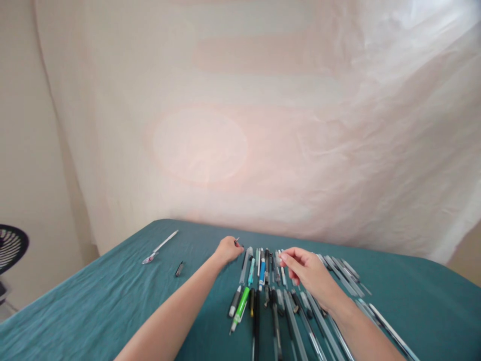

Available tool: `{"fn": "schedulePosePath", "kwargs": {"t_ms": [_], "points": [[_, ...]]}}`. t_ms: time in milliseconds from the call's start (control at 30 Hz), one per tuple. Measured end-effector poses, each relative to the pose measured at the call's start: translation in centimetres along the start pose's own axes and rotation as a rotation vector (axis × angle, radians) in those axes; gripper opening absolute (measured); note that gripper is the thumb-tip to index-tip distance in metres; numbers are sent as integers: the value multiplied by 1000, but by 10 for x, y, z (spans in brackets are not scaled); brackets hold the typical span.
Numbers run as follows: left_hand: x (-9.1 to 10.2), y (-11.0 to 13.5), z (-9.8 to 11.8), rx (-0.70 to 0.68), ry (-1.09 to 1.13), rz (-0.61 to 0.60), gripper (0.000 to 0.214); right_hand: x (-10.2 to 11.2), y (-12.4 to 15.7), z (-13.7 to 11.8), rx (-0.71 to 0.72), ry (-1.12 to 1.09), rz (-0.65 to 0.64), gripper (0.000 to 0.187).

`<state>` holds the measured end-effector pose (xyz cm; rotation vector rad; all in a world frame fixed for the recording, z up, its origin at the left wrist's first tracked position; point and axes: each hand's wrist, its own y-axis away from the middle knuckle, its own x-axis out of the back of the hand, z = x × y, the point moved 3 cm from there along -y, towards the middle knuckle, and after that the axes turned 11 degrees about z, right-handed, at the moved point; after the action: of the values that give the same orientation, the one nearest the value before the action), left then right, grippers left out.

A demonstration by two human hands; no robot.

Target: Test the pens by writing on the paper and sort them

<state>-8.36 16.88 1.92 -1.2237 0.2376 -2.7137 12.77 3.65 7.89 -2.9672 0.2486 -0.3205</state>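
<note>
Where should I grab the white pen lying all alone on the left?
Pinch the white pen at its thin middle, coming from above, probably with a finger on each long side. It lies flat on the tablecloth with bare cloth around it.

1. The left grip (pixel 227 249) pinched a small dark piece (pixel 237 243), too small to identify, perhaps a pen cap.
2. The right grip (pixel 310 273) hid parts of the pens (pixel 262 268); whether it held anything was unclear.
3. The bottom edge cut off the nearest pens.
4. The left edge cropped a black fan (pixel 11 245).

light: soft, even, bright upper right | shadows: faint | focus: slightly soft | edges: perhaps bowed
</note>
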Motion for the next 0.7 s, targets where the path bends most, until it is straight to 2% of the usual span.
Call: {"fn": "schedulePosePath", "kwargs": {"t_ms": [167,433,600,700], "points": [[-11,-6,-11,-3,-57,36,16,-1,0,3,-2,10,2,29],[-5,0,-11,5,-1,43,22,-2,1,1,-13,7,-4,30],[7,5,7,26,150,28,32,-2,1,3,-1,-10,-30,28],[13,12,30,21,309,-56,50,-5,1,9,-3,-13,-78,28]]}}
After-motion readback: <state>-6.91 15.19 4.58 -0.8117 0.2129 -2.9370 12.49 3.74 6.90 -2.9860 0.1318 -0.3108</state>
